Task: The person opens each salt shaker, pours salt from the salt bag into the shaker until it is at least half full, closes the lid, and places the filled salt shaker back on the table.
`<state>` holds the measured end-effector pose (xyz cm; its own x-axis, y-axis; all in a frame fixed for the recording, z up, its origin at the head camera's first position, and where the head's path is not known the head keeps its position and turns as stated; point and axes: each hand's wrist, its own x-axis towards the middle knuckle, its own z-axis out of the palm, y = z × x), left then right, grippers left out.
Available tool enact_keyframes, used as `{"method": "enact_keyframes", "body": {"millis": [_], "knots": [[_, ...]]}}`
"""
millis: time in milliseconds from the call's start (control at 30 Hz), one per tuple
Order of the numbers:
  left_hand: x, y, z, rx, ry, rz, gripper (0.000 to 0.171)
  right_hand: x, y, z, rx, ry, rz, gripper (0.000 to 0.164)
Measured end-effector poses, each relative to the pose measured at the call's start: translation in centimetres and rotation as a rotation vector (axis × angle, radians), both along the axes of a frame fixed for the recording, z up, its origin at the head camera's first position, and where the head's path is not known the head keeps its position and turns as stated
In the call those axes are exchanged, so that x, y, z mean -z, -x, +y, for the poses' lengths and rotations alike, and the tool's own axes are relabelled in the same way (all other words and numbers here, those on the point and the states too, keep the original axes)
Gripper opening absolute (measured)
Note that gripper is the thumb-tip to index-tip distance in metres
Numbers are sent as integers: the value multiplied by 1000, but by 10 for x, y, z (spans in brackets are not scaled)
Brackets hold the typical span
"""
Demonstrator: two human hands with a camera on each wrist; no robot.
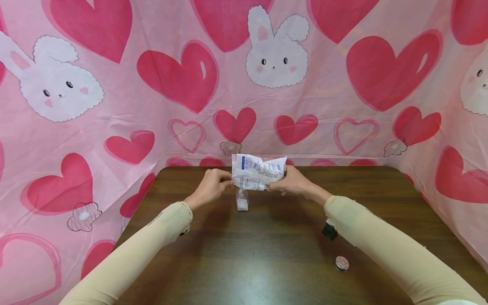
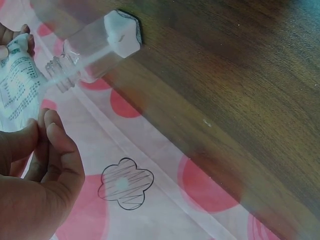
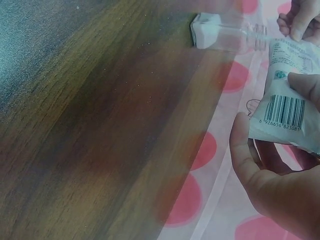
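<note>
A white printed packet is held tilted over a small clear jar standing on the table. My left hand pinches the packet's corner near the jar's mouth, thumb against fingertips. At the other end, my right hand grips the packet, its thumb on the face above the barcode. In the left wrist view a thin white stream runs from the packet's corner through the threaded neck. White grains lie in the bottom of the jar.
A round perforated shaker lid lies on the brown wooden table, near my right forearm. Some tiny white specks dot the tabletop in the wrist views. Behind the table hangs a pink cloth with hearts and rabbits.
</note>
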<state>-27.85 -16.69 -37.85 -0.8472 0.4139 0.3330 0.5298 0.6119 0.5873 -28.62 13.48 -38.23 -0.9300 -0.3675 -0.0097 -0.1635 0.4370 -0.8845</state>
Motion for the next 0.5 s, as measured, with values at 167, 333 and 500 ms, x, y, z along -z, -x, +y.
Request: {"method": "enact_keyframes", "body": {"millis": [167, 333, 500], "knots": [[0, 0, 1, 3, -4, -6, 12, 1, -1, 1, 0, 2, -3, 44], [1, 1, 1, 4, -5, 2, 13, 1, -1, 1, 8, -3, 3, 44], [1, 2, 1, 0, -6, 2, 13, 0, -1, 1, 11, -9, 2, 46]]}}
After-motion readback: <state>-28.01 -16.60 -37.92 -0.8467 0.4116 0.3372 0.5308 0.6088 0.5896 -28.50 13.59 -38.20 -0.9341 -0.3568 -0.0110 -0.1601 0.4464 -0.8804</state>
